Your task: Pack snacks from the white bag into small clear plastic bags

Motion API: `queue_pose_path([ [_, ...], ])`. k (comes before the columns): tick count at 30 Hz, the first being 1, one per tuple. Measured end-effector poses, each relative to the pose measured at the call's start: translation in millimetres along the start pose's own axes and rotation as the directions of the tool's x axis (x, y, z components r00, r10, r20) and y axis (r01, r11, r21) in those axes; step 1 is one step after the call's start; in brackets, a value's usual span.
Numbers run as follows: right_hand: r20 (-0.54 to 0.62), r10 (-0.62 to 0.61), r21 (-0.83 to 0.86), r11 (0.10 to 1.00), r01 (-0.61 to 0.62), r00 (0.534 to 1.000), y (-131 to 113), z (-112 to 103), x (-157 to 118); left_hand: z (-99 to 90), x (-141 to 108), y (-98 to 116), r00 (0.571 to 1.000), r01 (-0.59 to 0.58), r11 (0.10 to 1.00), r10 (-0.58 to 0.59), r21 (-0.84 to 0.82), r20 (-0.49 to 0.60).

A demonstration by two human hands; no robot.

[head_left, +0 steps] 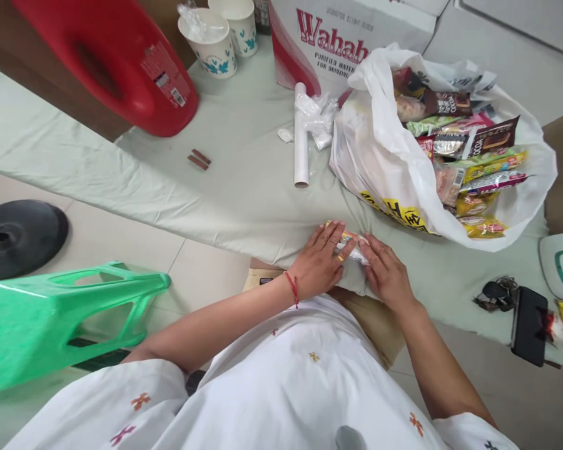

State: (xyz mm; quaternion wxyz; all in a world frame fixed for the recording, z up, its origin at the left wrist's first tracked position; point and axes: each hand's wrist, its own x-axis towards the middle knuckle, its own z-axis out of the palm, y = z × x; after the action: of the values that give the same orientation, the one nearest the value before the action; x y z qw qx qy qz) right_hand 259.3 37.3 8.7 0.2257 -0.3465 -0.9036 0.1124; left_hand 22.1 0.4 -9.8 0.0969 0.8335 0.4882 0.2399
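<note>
At the near edge of the cloth-covered table, a small orange and silvery snack packet (351,242) lies between my two hands, mostly covered by fingers. My left hand (319,257), with a ring and a red wrist string, is closed over its left part. The fingertips of my right hand (385,270) press on its right end. Just beyond my right hand stands a white plastic bag (375,150), open at the top and full of wrapped snacks (469,144). A white roll (301,137) lies farther back, beside crumpled clear plastic (321,119).
Farther back are a red jug (122,69), paper cups (211,47) and a Wahaha carton (328,44). Two brown strips (199,159) lie left. Keys (496,294) and a black phone (529,326) rest right. A green stool (65,312) stands on the floor.
</note>
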Motion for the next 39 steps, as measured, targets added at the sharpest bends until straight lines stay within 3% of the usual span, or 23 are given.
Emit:
queue_pose_path([
  [4, -0.045, 0.089, 0.156, 0.984, -0.081, 0.995, -8, -24, 15, -9.9, 11, 3, 0.998, 0.029, 0.999, -0.031, -0.032, -0.048],
  [9, -0.087, 0.348, 0.480, 0.836, -0.267, 0.934, -21, -43, 24, -29.0, 12, 23, 0.973, 0.211, 0.888, -0.232, -0.408, -0.003],
  [12, 0.081, 0.426, 0.644, 0.667, -0.373, 0.901, -28, -39, 26, -39.0, 8, 36, 0.971, 0.234, 0.821, -0.226, -0.521, 0.080],
  [14, 0.224, 0.498, 0.727, 0.487, -0.484, 0.838, -32, -35, 28, -43.5, 6, 40, 0.946, 0.321, 0.752, -0.279, -0.576, 0.163],
  [16, 0.306, 0.550, 0.763, 0.347, -0.545, 0.778, -35, -31, 32, -46.1, 7, 39, 0.902, 0.428, 0.624, -0.341, -0.654, 0.265],
  [17, 0.320, 0.552, 0.773, 0.317, -0.549, 0.770, -36, -30, 34, -46.7, 8, 38, 0.883, 0.464, 0.540, -0.344, -0.702, 0.319],
  [22, 0.272, 0.485, 0.807, 0.356, -0.472, 0.831, -37, -24, 44, -41.2, 14, 30, 0.835, 0.508, 0.077, -0.290, -0.858, 0.468],
  [25, 0.193, 0.629, 0.896, 0.200, -0.397, 0.753, -39, -16, 41, -32.3, 17, 32, 0.769, 0.470, -0.224, -0.370, -0.854, 0.521],
  [28, 0.248, 0.689, 0.918, 0.058, -0.393, 0.681, -48, -3, 34, -24.5, 21, 37, 0.681, 0.341, -0.476, -0.469, -0.811, 0.562],
  [30, 0.285, 0.691, 0.899, 0.047, -0.435, 0.664, -57, 6, 31, -22.4, 24, 40, 0.659, 0.271, -0.505, -0.524, -0.820, 0.540],
  [35, 0.299, 0.721, 0.895, 0.014, -0.445, 0.625, -67, 15, 38, -29.8, 30, 34, 0.614, 0.342, -0.342, -0.625, -0.875, 0.483],
  [39, 0.366, 0.673, 0.855, 0.030, -0.518, 0.643, -65, 10, 43, -36.7, 33, 24, 0.655, 0.350, -0.259, -0.619, -0.900, 0.433],
])
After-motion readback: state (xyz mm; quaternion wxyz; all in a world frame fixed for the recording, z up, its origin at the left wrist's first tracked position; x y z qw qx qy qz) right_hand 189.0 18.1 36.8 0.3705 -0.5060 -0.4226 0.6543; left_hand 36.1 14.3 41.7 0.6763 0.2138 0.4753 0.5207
